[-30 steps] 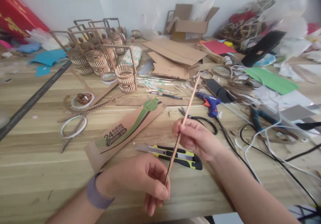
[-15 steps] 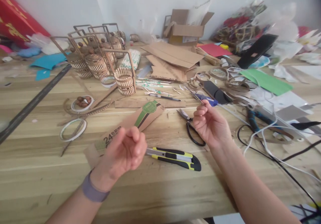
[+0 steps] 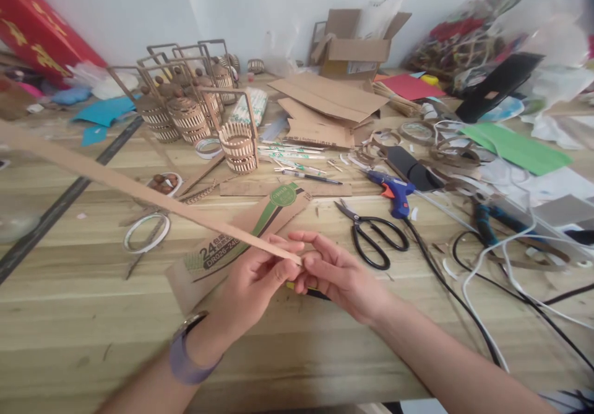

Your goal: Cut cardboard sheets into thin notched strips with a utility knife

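Head camera view: a cardboard strip (image 3: 185, 213) is held in the air by both hands above a printed cardboard piece (image 3: 223, 256), which is taken as the landmark. The strip's near end is pinched between the thumb and fingers of the left hand (image 3: 248, 284), which is closed. The extreme tip is gripped by the thumb and curled fingers of the right hand (image 3: 348, 281), whose index finger is held partly extended.

A utility knife (image 3: 315, 291), mostly hidden by the hands, is placed near the landmark's right edge. Black-handled scissors (image 3: 356, 219) are laid open to the landmark's right, and a blue hot glue gun (image 3: 394, 191) is positioned farther right. A slatted miniature bucket (image 3: 237, 148) is stood upright beyond the landmark.
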`<move>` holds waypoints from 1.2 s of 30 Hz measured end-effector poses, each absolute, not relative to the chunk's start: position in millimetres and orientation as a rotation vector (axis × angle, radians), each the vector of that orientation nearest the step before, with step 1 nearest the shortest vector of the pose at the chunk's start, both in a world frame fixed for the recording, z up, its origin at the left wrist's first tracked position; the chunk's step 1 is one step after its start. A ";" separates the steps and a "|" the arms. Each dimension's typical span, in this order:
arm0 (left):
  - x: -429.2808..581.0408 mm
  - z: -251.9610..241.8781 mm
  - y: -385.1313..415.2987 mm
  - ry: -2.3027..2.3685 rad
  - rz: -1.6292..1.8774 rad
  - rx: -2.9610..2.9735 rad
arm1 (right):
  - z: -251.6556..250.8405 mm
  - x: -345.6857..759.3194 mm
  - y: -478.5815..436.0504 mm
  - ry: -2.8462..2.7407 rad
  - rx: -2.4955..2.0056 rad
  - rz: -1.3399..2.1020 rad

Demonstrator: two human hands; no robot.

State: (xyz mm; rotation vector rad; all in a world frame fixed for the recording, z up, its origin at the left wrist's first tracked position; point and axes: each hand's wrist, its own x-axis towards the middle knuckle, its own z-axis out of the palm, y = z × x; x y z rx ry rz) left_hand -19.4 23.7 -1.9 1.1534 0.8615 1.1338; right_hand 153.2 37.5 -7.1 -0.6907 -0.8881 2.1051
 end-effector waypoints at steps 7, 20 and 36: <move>-24.0 1.2 25.5 1.022 1.172 1.132 | -11.0 155.2 35.8 -1.281 -0.894 1.731; -18.7 -0.2 26.3 1.024 1.095 0.872 | -4.1 156.1 32.4 -1.924 -0.827 0.679; -15.3 1.9 26.5 1.063 1.074 0.763 | -8.7 157.2 30.7 -2.111 -0.769 0.145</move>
